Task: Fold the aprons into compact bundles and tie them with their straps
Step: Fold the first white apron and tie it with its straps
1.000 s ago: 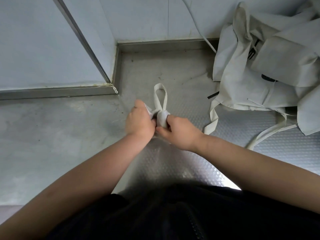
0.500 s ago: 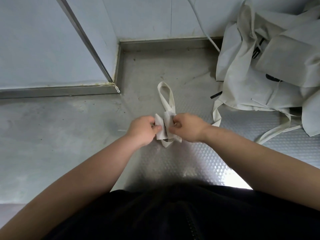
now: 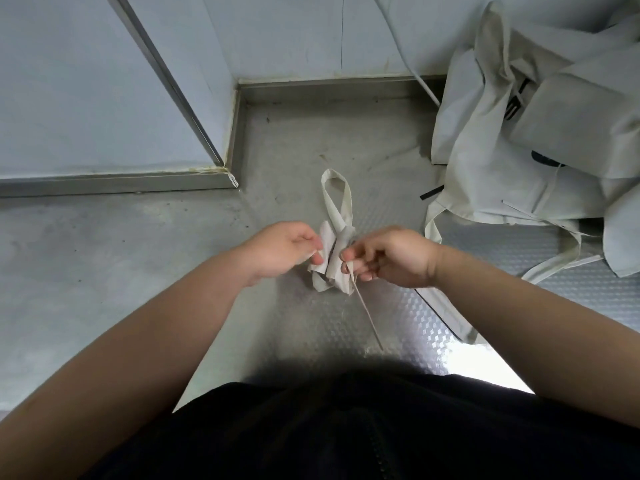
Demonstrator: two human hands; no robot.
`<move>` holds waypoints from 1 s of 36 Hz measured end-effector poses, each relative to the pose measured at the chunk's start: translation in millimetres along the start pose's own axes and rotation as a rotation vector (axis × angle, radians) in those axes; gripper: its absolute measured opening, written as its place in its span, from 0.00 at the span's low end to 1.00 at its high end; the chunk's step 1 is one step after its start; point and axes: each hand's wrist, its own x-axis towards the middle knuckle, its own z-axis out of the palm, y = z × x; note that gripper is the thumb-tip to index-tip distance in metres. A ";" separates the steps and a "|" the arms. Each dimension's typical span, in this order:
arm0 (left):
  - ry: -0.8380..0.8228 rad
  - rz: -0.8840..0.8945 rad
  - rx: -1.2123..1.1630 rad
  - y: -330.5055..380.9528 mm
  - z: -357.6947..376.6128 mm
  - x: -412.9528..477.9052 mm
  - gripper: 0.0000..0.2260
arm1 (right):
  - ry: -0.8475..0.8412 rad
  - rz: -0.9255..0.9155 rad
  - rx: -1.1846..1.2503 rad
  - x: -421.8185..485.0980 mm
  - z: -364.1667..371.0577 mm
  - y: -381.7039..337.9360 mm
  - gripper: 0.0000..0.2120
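A strap [image 3: 365, 306] now trails toward 6 o'clock from the right hand [image 3: 391, 258], which pinches it. The left hand [image 3: 284, 251] pinches the bundle [image 3: 330, 268]. The knot is probably being drawn tight.

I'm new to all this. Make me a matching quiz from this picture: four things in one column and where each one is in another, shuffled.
Things:
1. strap loop
2. thin strap
3. apron pile
4. apron bundle

Places:
A. between the left hand and the right hand
B. heaped at the far right
C. lying just beyond the bundle
D. pinched by the right hand, trailing toward the person

Pairs: 1-C, 2-D, 3-B, 4-A
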 end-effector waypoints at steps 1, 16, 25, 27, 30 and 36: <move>-0.024 -0.041 -0.110 0.4 -3.7 -0.9 0.07 | -0.019 0.007 0.012 -0.1 -1.8 2.0 0.17; 0.149 0.238 -0.232 -23.1 7.0 5.0 0.10 | 0.144 -0.260 -0.293 -0.3 9.5 12.9 0.13; 0.354 0.413 -0.092 -33.6 22.3 11.6 0.08 | 0.275 -0.303 -0.455 8.1 11.3 11.9 0.08; 0.345 0.432 -0.117 -33.2 23.9 11.8 0.08 | 0.283 -0.333 -0.506 8.2 10.7 9.7 0.07; 0.328 0.408 -0.220 -33.5 24.0 13.3 0.11 | 0.260 -0.358 -0.669 6.8 11.2 5.7 0.09; 0.191 0.330 -0.278 -30.4 17.3 18.8 0.12 | 0.202 -0.377 -0.901 8.7 10.8 -1.2 0.09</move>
